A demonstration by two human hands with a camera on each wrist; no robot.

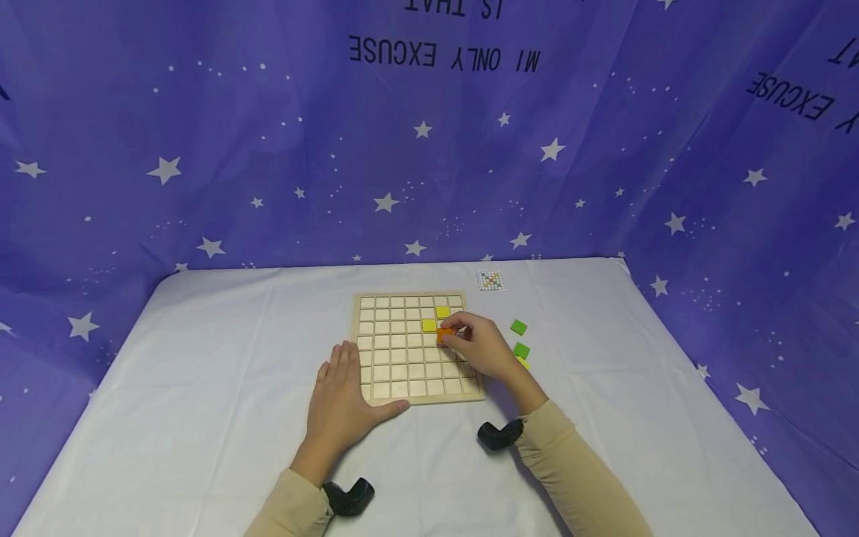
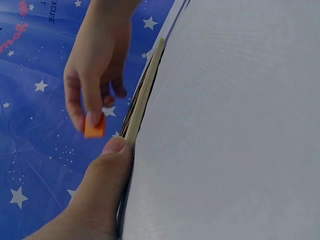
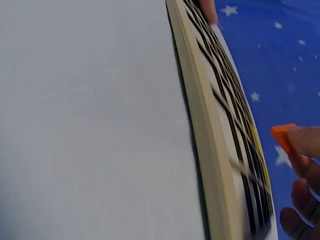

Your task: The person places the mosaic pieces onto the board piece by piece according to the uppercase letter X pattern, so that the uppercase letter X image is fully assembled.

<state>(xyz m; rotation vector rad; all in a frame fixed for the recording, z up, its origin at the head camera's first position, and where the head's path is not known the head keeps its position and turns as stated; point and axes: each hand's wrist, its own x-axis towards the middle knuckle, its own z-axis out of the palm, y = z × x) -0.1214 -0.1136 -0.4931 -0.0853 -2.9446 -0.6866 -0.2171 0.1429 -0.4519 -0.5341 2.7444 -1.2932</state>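
Pinched between thumb and fingers of the right hand (image 1: 482,347): an orange piece (image 1: 444,337), raised clear of the gridded wooden board (image 1: 443,400) in both wrist views and, in the head view, over the right-hand part of its grid. Spread wide around the board's near-left corner, fingers straight along the left edge and thumb against the near edge: the left hand (image 1: 341,409), grasping no piece, apparently steadying.

Looks early in the work. Done: a far yellow tile (image 1: 443,312) and a near yellow tile (image 1: 429,326), lying in cells diagonal to each other. Not yet set down: the orange piece. Most other visible cells bare. Remaining on the tabletop (image 1: 201,358), right of the board: two green tiles (image 1: 519,327) and a partly hidden loose yellow tile (image 1: 523,363). Beyond the board's far-right corner: a small patterned card (image 1: 491,280), too tiny to read square by square. Cannot tell whether more pieces lie out of sight beneath the right hand.
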